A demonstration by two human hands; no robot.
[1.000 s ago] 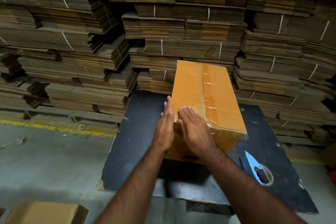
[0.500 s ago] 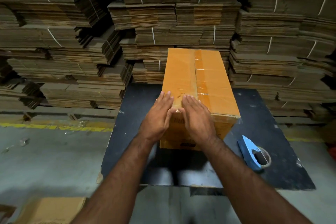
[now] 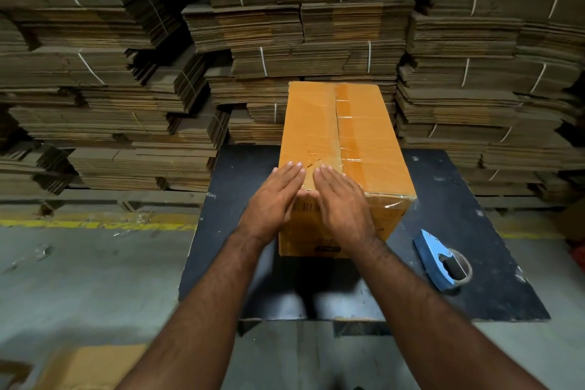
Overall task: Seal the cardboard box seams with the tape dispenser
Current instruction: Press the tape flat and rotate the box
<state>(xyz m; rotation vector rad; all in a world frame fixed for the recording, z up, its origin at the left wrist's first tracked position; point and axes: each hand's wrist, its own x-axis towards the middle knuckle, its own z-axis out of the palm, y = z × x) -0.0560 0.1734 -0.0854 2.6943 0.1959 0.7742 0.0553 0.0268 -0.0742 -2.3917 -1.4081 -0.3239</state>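
Observation:
An orange-brown cardboard box [image 3: 357, 133] stands lengthwise on a black board [image 3: 493, 266]. Clear tape runs along its top centre seam and wraps over the near edge. My left hand [image 3: 273, 200] and my right hand [image 3: 343, 204] lie flat side by side on the box's near top edge, fingers straight and together, palms pressing the tape down over the near face. Neither hand holds anything. The blue tape dispenser [image 3: 441, 260] lies on the board to the right of the box, apart from both hands.
Tall stacks of bundled flat cardboard [image 3: 316, 25] fill the whole background right behind the board. A yellow floor line [image 3: 95, 224] runs at the left. Another cardboard piece [image 3: 88, 366] lies on the concrete floor at the lower left.
The box has settled from a tilted pose to square on the board. Both hands stayed on its near edge, spreading slightly apart and flattening over the tape. The dispenser has not moved.

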